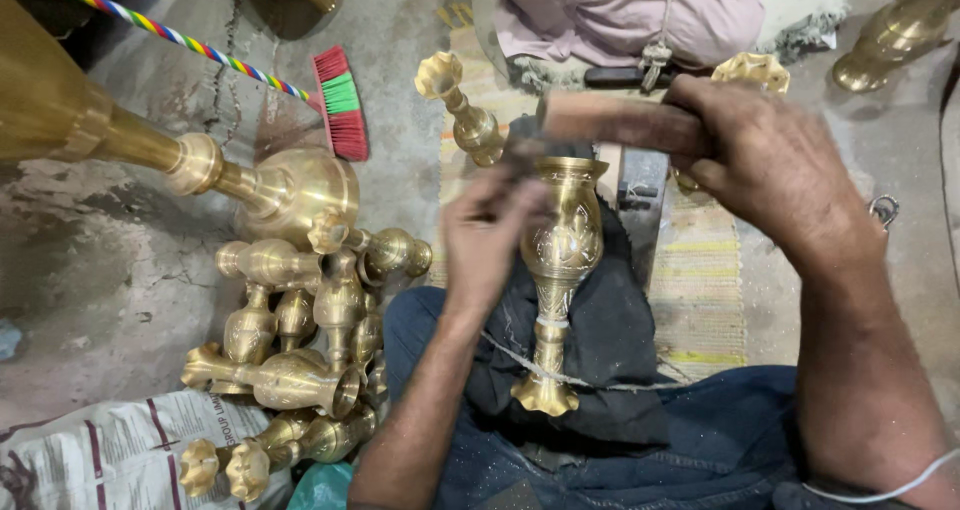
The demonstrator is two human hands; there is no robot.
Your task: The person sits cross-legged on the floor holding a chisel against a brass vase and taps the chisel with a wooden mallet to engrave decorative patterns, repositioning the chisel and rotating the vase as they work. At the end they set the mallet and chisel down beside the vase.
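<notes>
Head camera looks straight down at someone sitting on the floor with a brass vase [560, 270] across their lap, resting on a dark cloth [610, 340] over blue trousers. A thin string runs across the vase's stem near its foot.

Left hand [490, 235] is up against the vase's shoulder, fingers pinched together around a small dark tool whose tip sits near the rim. It's blurry, so can't tell exactly what that tool is. Right hand [760, 160] is raised just above and to the right of the vase mouth, fingers wrapped fully around a wooden mallet [610, 120], fist closed tight on it. The mallet head hangs right over the left hand's tool.

Off to the person's left there's a whole pile of small brass vases [300, 340] lying on their sides, partly on some newspaper [100, 450]. Behind that a much bigger brass vase [250, 180] lies on the concrete. A little red and green brush [340, 100] with a rainbow striped handle sits near it. One more small vase [465, 110] lies on the striped mat [700, 280] just beyond the lap.
</notes>
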